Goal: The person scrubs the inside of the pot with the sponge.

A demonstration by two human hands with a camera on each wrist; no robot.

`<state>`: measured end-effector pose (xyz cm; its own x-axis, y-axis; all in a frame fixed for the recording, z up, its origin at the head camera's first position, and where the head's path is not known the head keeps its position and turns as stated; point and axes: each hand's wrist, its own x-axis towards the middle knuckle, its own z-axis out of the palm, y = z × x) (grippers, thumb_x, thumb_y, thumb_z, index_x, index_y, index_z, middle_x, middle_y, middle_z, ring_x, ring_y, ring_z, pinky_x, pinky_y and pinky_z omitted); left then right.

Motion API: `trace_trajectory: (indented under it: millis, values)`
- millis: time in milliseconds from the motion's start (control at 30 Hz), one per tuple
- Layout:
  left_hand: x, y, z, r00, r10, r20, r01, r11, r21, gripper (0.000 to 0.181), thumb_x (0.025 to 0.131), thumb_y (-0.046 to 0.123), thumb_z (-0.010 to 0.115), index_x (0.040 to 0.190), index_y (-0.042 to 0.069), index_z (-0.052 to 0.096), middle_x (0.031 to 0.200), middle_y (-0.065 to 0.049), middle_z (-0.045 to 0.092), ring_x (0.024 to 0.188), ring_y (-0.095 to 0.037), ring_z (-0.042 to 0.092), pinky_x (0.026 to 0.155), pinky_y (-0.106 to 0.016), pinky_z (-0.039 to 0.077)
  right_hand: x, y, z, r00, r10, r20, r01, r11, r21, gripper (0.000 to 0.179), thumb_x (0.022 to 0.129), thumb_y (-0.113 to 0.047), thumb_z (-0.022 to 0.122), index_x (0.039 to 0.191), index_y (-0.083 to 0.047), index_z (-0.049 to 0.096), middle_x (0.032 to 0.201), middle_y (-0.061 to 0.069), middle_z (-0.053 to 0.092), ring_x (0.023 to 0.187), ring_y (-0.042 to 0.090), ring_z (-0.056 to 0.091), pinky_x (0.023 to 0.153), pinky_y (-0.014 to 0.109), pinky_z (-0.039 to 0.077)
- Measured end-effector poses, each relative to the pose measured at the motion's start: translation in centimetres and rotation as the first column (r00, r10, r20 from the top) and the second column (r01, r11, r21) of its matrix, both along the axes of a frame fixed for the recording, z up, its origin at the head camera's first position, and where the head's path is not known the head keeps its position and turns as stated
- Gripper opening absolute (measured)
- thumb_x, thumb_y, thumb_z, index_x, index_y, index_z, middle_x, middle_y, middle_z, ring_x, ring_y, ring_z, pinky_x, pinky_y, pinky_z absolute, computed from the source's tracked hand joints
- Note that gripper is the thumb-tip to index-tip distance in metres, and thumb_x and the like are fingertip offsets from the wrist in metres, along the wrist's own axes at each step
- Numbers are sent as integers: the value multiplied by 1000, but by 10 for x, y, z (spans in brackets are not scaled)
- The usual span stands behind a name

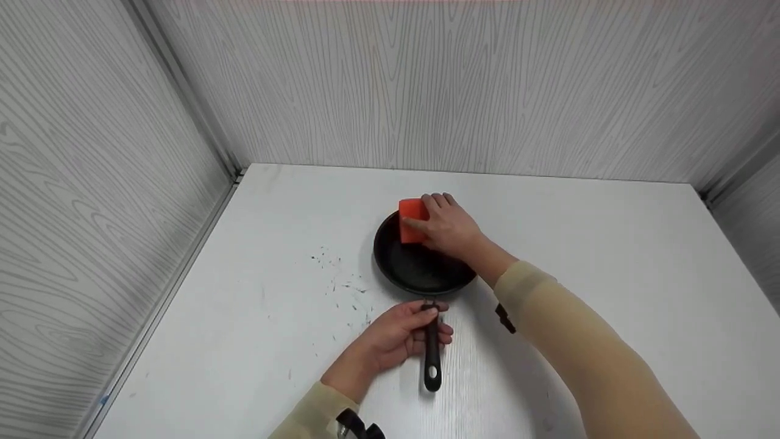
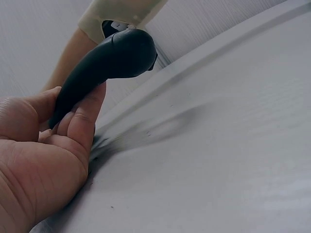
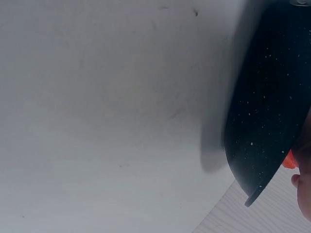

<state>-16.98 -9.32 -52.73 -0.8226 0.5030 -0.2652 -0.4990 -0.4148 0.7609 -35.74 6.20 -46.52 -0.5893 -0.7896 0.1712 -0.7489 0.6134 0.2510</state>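
A black frying pan (image 1: pixel 414 271) is at the middle of the white table, its handle (image 1: pixel 432 360) pointing toward me. My left hand (image 1: pixel 399 332) grips that handle near the pan, thumb on top and fingers underneath; the left wrist view shows the dark handle end (image 2: pixel 129 53) jutting past the fingers. At the pan's far inner side, my right hand (image 1: pixel 451 227) holds an orange-red sponge (image 1: pixel 412 219) between thumb and fingers. The right wrist view shows the pan's speckled outside (image 3: pixel 265 107), with only a bit of the sponge (image 3: pixel 290 160) visible behind the rim.
Dark crumbs and flecks (image 1: pixel 347 286) lie scattered on the table (image 1: pixel 244 256) left of the pan. A wood-grained wall (image 1: pixel 390 85) rises behind the table, with side panels (image 1: pixel 73 183) at left and right.
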Motion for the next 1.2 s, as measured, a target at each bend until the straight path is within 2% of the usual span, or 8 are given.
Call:
trace_trajectory:
  millis: [267,833,1200]
  values:
    - [0,1,0,1000,-12,-10,12,1000,-6,38,110,14,58,141,-8,56,100,-16,76,89,-22,77,88,-41,64,1,6,0,1000,13,-17,-13,1000,-23,48,100,-20,74,146,-27,62,137,28,51,125,45,53,112,57,45]
    - [-2,3,1,1000,4,3,-3,1000,-19,33,109,16,61,135,-4,63,101,-17,76,91,-24,77,91,-44,63,-1,21,3,999,-29,25,30,999,-27,50,96,-22,76,144,-26,65,133,28,53,122,46,53,112,58,44]
    - [-4,4,1,1000,1,16,0,1000,-18,36,109,17,62,138,-4,62,101,-17,77,91,-23,78,91,-43,63,-1,30,6,995,-93,33,92,995,47,56,96,-29,80,148,-26,62,135,29,50,125,46,50,114,58,42]
